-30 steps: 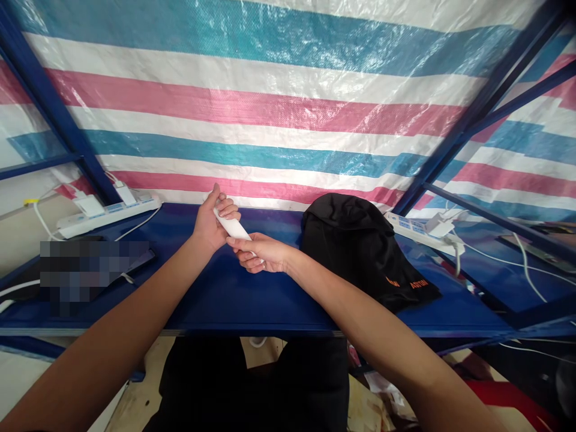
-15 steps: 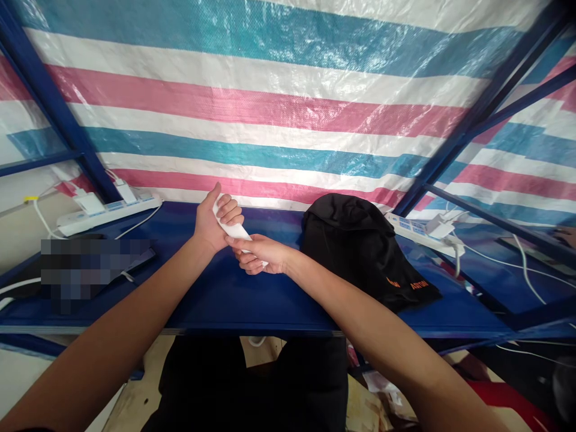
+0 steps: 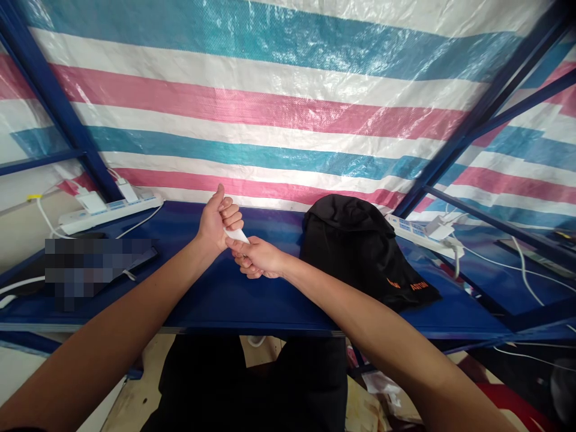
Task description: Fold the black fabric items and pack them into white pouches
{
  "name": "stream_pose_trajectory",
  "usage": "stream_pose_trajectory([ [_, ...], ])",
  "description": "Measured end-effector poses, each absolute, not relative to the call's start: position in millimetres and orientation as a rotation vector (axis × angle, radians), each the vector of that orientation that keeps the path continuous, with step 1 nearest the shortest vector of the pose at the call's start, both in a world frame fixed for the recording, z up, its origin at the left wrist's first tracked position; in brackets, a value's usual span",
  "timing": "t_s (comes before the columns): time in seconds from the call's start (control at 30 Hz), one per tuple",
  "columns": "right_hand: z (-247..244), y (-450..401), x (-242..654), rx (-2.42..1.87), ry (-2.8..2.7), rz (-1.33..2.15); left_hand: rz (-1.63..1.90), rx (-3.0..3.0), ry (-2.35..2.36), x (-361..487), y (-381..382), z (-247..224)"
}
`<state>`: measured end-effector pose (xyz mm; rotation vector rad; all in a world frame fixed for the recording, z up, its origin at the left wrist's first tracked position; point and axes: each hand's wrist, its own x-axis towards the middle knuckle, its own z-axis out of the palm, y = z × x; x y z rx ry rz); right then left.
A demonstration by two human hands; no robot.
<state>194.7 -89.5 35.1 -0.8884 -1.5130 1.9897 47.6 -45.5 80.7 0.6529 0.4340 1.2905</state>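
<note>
My left hand [image 3: 219, 219] is closed around one end of a thin white strip [image 3: 236, 235], thumb pointing up and the other fingers curled in. The strip looks like folded paper or tissue, but its kind is not clear. My right hand [image 3: 258, 257] pinches the strip just below, fingers curled beneath it. Only a short white piece shows between the two hands; both ends are hidden in the fingers. The hands nearly touch, held above the blue table [image 3: 225, 300].
Right of my hands lies a folded black garment [image 3: 346, 252] with orange lettering. White power strips [image 3: 112, 214] with plugs and cables sit at the left and right [image 3: 420, 235]. A blurred dark device [image 3: 144, 258] lies at left. Blue frame posts and a striped tarp [image 3: 270, 120] stand behind.
Less of the white strip shows now. My left fingers have closed further over its upper part, and the end that stuck out below my right hand is hidden.
</note>
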Motion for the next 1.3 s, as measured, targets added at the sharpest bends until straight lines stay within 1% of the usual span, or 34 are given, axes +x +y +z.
stream_pose_trajectory([
  [0.13, 33.4, -91.2, 193.8, -0.884, -1.508, 1.969, 1.292, 0.669, 0.475, 47.6, -45.0, 78.3],
  [0.37, 31.0, -79.9, 204.5, -0.743, -1.394, 2.098, 1.308, 0.59, 0.347, 53.7, -43.6, 74.6],
  [0.53, 27.2, -69.6, 209.3, -0.712, -1.233, 2.101, 1.36, 0.61, 0.429, 52.1, -37.4, 65.1],
  [0.77, 43.3, -65.7, 215.6, -0.602, -0.973, 2.162, 1.137, 0.774, 0.601, 40.2, -28.0, 48.2],
  [0.97, 47.1, -69.3, 217.6, -0.519, -0.883, 2.155, 0.994, 0.871, 0.636, 45.2, -34.9, 50.3],
  [1.13, 44.4, -68.6, 216.7, -0.464, -0.863, 2.147, 0.963, 0.867, 0.757, 44.2, -34.8, 52.4],
  [1.3, 45.0, -64.7, 218.6, -0.528, -0.925, 2.088, 1.048, 0.981, 0.829, 43.8, -27.2, 48.2],
])
